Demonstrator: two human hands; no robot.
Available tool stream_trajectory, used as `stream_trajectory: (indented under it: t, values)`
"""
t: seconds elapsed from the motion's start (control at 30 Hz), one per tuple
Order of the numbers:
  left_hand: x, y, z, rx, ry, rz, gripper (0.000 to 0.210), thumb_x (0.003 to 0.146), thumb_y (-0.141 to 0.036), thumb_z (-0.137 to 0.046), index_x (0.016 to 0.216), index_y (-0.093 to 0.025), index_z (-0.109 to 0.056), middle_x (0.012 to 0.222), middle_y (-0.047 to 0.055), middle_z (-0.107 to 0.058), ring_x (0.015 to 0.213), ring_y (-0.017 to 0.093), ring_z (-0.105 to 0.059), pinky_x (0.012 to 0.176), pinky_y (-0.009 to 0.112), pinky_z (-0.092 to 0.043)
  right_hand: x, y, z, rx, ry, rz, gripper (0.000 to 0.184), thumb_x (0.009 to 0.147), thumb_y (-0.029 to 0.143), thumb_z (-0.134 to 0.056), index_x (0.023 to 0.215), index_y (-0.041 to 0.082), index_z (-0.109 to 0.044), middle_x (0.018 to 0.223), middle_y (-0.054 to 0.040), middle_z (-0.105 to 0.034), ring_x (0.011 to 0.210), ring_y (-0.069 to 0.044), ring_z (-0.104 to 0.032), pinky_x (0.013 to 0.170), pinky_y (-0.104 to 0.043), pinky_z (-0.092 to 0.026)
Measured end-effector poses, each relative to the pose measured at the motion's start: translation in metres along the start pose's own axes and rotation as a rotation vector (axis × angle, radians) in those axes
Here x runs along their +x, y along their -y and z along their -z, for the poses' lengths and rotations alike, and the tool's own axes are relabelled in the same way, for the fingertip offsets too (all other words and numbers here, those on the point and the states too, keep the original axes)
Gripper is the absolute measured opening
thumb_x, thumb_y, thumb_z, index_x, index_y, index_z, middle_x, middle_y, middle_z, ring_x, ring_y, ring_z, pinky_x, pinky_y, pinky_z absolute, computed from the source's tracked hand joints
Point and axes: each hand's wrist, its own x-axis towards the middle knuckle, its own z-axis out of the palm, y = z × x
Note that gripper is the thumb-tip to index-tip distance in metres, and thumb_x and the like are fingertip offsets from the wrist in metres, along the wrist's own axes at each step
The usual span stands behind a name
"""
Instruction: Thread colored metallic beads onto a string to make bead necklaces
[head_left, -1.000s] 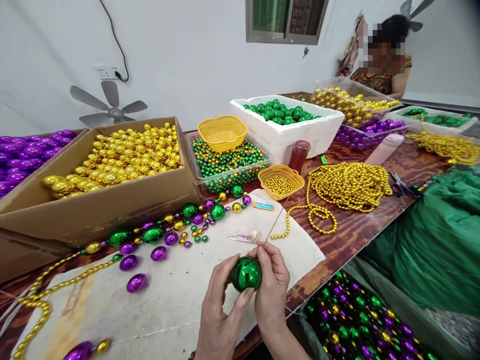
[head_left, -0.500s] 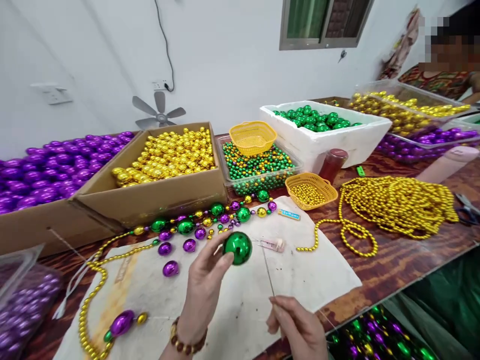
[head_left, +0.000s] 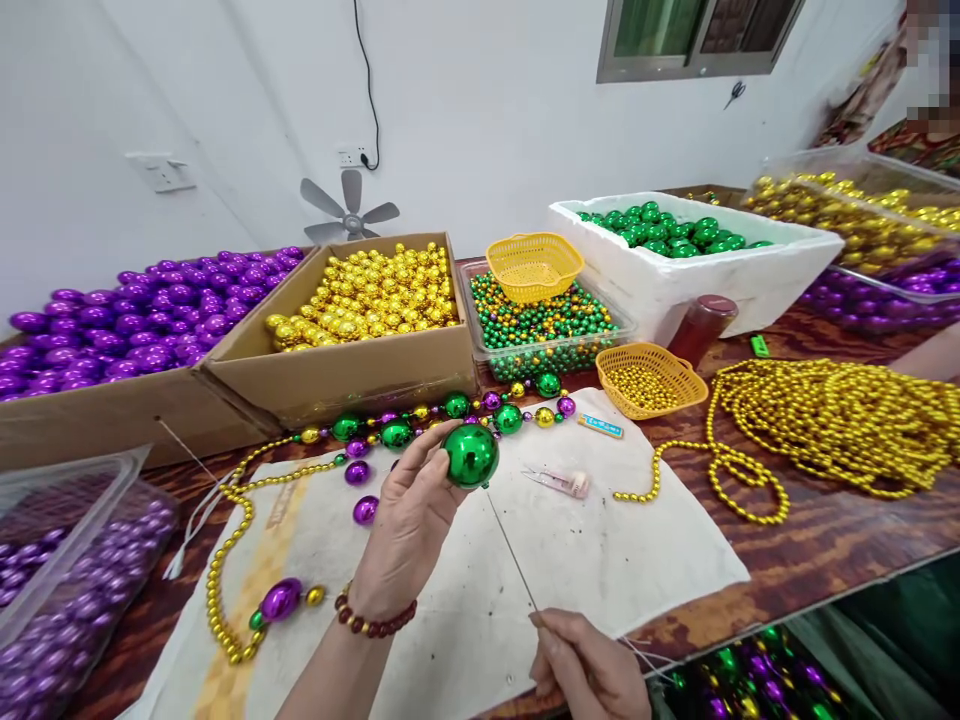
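Note:
A big shiny green bead [head_left: 471, 456] is gripped between the thumb and fingers of my left hand [head_left: 416, 505], above the white cloth [head_left: 645, 530]. In my right hand [head_left: 585, 660], thumb and fingers pinch a long thin needle [head_left: 511, 548]. Its far tip points up at the underside of the green bead; I cannot tell whether it touches. Left of my wrist lie a purple bead [head_left: 282, 599], a small green bead and a small gold bead in a row. Behind my left hand, a strand of green, purple and gold beads [head_left: 397, 432] runs across the cloth's back edge.
Boxes of purple beads [head_left: 142, 320] and gold beads [head_left: 375, 295] line the back, beside a white foam box [head_left: 720, 275]. A yellow basket [head_left: 651, 380] holds small gold beads. Gold bead strands [head_left: 832, 425] lie right. Thread snips [head_left: 559, 482] rest on the cloth.
The view has swung left. My left hand has lifted and turned the green bead, and the needle's tip is now close to its underside.

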Motion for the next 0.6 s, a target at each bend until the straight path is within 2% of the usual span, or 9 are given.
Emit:
stream_trajectory:
  t: [0.13,0.3,0.6]
  values:
    - [0.000,-0.001,0.000,0.001,-0.008,0.011,0.031,0.086,-0.031,-0.065,0.116,-0.026,-0.065,0.124,0.007,-0.065,0.109,0.024,-0.062,0.096,0.041,-0.051,-0.001,0.000,-0.003,-0.002,-0.014,0.001,0.020,0.088,0.032,-0.059,0.088,0.020,-0.074,0.052,-0.0001,-0.061,0.040,-0.012,-0.053,0.042,-0.020,-0.043]
    - [0.002,-0.002,0.004,-0.015,-0.024,0.025,0.031,0.086,-0.034,-0.065,0.115,-0.025,-0.066,0.122,0.007,-0.065,0.108,0.024,-0.063,0.094,0.040,-0.052,0.000,0.001,-0.001,-0.007,0.008,-0.017,0.022,0.089,0.034,-0.058,0.087,0.020,-0.074,0.052,-0.0005,-0.061,0.041,-0.012,-0.053,0.043,-0.021,-0.044]
    - [0.004,0.002,0.006,-0.027,-0.019,0.032,0.031,0.088,-0.033,-0.063,0.117,-0.023,-0.064,0.122,0.008,-0.065,0.109,0.026,-0.062,0.095,0.042,-0.052,0.010,0.013,0.004,0.022,0.113,-0.073,0.021,0.091,0.030,-0.057,0.093,0.019,-0.075,0.057,-0.0010,-0.062,0.049,-0.013,-0.055,0.048,-0.020,-0.046]
